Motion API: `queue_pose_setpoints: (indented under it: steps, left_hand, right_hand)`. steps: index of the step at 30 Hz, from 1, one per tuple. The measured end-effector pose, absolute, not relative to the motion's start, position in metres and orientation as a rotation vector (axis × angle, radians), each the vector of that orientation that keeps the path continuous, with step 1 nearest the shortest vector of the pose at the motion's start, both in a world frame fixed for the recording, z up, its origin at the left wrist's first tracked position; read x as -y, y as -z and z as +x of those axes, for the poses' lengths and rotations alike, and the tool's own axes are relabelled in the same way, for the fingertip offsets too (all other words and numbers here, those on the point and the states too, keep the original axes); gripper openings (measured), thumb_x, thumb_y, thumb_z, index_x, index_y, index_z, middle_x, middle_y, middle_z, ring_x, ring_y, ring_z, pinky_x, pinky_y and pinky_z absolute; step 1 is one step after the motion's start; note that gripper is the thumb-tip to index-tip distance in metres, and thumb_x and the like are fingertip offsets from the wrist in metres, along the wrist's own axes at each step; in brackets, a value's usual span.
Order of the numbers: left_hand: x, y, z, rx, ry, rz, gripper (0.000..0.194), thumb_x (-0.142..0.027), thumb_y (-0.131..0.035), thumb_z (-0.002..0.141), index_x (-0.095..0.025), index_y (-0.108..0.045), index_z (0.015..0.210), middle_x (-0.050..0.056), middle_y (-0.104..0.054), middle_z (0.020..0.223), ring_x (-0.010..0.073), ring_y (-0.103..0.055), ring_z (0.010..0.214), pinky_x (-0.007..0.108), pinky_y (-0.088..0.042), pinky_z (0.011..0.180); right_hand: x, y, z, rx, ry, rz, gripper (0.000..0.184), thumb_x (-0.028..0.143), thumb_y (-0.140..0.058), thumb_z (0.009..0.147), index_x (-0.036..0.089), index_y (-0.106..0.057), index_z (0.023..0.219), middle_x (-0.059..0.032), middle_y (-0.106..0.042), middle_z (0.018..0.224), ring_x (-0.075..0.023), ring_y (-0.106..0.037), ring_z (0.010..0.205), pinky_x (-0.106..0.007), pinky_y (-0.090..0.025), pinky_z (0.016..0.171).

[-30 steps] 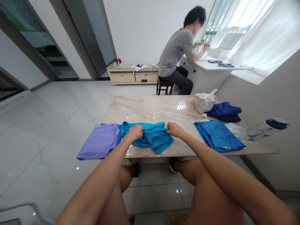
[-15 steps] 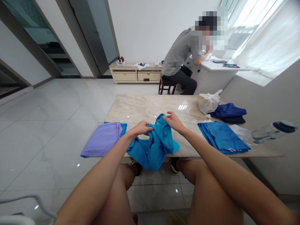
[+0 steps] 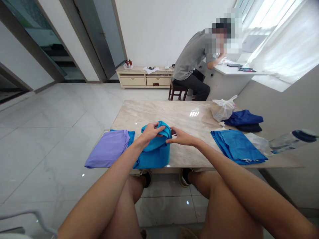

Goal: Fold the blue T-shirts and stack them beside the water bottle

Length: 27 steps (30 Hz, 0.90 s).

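A turquoise garment [image 3: 154, 154] hangs over the near edge of the marble table [image 3: 159, 114], its top bunched up. My left hand [image 3: 151, 131] is closed on the garment's upper fold. My right hand [image 3: 180, 136] pinches the same fold at its right end, fingers close together. A purple garment [image 3: 108, 148] lies flat just left of the turquoise one, overhanging the table's left corner.
A folded blue cloth [image 3: 238, 146] lies on the right, with a dark blue pile [image 3: 245, 120] and a white plastic bag [image 3: 223, 109] behind it. A water bottle [image 3: 290, 141] lies at the far right. A person in grey [image 3: 193, 64] sits at a white desk beyond.
Both hands lifted the turquoise garment off the table, then brought its top together; its lower part now hangs straight over the near edge. The hands have moved closer together.
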State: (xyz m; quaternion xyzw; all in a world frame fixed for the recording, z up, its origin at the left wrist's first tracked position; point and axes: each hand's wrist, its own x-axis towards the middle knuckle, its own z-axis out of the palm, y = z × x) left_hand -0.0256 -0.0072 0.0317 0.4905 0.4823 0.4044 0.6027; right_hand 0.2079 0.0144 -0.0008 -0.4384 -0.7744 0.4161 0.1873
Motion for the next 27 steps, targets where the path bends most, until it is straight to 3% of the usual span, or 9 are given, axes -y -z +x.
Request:
queue_pose_setpoints:
  steps: [2, 4, 5, 8, 11, 16, 20, 24, 27]
  left_hand:
    - [0.010, -0.034, -0.023, -1.068, -0.920, 1.187, 0.050, -0.055, -0.097, 0.074, -0.016, -0.079, 0.100, 0.008, -0.082, 0.098, 0.0222, -0.077, 0.094, 0.033, -0.064, 0.085]
    - [0.011, -0.034, -0.023, -1.057, -0.888, 1.230, 0.054, -0.060, -0.096, 0.073, -0.015, -0.080, 0.098, 0.008, -0.082, 0.099, 0.0226, -0.076, 0.096, 0.033, -0.063, 0.086]
    - [0.011, -0.033, -0.025, -1.070, -0.874, 1.248, 0.055, -0.062, -0.095, 0.073, -0.015, -0.079, 0.097, 0.008, -0.081, 0.099, 0.0225, -0.075, 0.097, 0.032, -0.063, 0.086]
    - [0.009, -0.029, -0.033, -1.184, -0.862, 1.251, 0.055, -0.066, -0.090, 0.076, -0.016, -0.077, 0.094, 0.005, -0.078, 0.092, 0.0210, -0.073, 0.093, 0.032, -0.061, 0.084]
    - [0.005, -0.025, -0.048, -1.286, -0.941, 1.187, 0.055, -0.066, -0.090, 0.075, -0.017, -0.072, 0.090, 0.003, -0.076, 0.087, 0.0186, -0.071, 0.087, 0.032, -0.061, 0.083]
    - [0.003, -0.032, -0.086, -1.169, -1.269, 1.068, 0.050, -0.061, -0.092, 0.075, -0.019, -0.068, 0.088, 0.000, -0.072, 0.082, 0.0149, -0.068, 0.080, 0.027, -0.059, 0.081]
    - [0.002, -0.033, -0.129, -1.187, -1.556, 0.857, 0.037, -0.054, -0.082, 0.084, -0.022, -0.064, 0.087, -0.001, -0.069, 0.078, 0.0159, -0.066, 0.074, 0.026, -0.058, 0.071]
    - [0.007, -0.010, -0.170, -1.717, -1.179, 0.926, 0.026, -0.042, -0.079, 0.081, -0.021, -0.066, 0.088, 0.000, -0.069, 0.074, 0.0202, -0.068, 0.073, 0.030, -0.058, 0.069]
    - [0.011, 0.011, -0.179, -2.092, -0.717, 1.313, 0.025, -0.032, -0.083, 0.075, -0.022, -0.065, 0.089, 0.002, -0.073, 0.079, 0.0265, -0.073, 0.085, 0.032, -0.057, 0.076]
  right_hand:
    - [-0.012, -0.002, 0.204, 2.189, -1.073, -1.226, 0.056, 0.040, -0.086, 0.085, 0.018, -0.071, 0.135, -0.0075, -0.079, 0.117, -0.0247, -0.071, 0.106, -0.033, -0.057, 0.089]
    - [-0.011, -0.006, 0.202, 2.231, -0.975, -1.274, 0.021, 0.029, -0.073, 0.091, 0.017, -0.076, 0.108, -0.0037, -0.078, 0.098, -0.0206, -0.069, 0.091, -0.029, -0.053, 0.082]
    - [-0.010, -0.009, 0.202, 2.260, -0.928, -1.316, 0.012, 0.026, -0.068, 0.092, 0.017, -0.075, 0.096, -0.0025, -0.076, 0.090, -0.0194, -0.068, 0.086, -0.028, -0.050, 0.079]
    - [-0.010, -0.018, 0.206, 2.289, -0.782, -1.466, 0.014, 0.020, -0.062, 0.092, 0.018, -0.074, 0.086, -0.0023, -0.074, 0.082, -0.0186, -0.065, 0.079, -0.027, -0.045, 0.074]
    - [-0.012, -0.023, 0.217, 2.214, -0.668, -1.573, 0.019, 0.015, -0.058, 0.089, 0.017, -0.077, 0.092, -0.0041, -0.076, 0.087, -0.0194, -0.066, 0.081, -0.027, -0.044, 0.074]
    - [-0.015, -0.024, 0.240, 1.890, -0.514, -1.524, 0.026, 0.023, -0.055, 0.092, 0.016, -0.076, 0.104, -0.0068, -0.076, 0.094, -0.0207, -0.065, 0.087, -0.029, -0.047, 0.079]
    - [-0.020, -0.018, 0.266, 1.794, -0.514, -1.441, 0.028, 0.025, -0.052, 0.093, 0.017, -0.071, 0.111, -0.0058, -0.076, 0.099, -0.0202, -0.065, 0.088, -0.028, -0.048, 0.077]
    - [-0.025, 0.003, 0.298, 2.095, -0.741, -1.836, 0.020, 0.022, -0.068, 0.089, 0.015, -0.074, 0.106, -0.0049, -0.075, 0.084, -0.0205, -0.068, 0.080, -0.027, -0.047, 0.072]
    - [-0.027, 0.021, 0.312, 2.220, -0.803, -2.020, 0.027, 0.021, -0.076, 0.087, 0.014, -0.077, 0.113, -0.0076, -0.080, 0.093, -0.0220, -0.072, 0.084, -0.027, -0.049, 0.074]
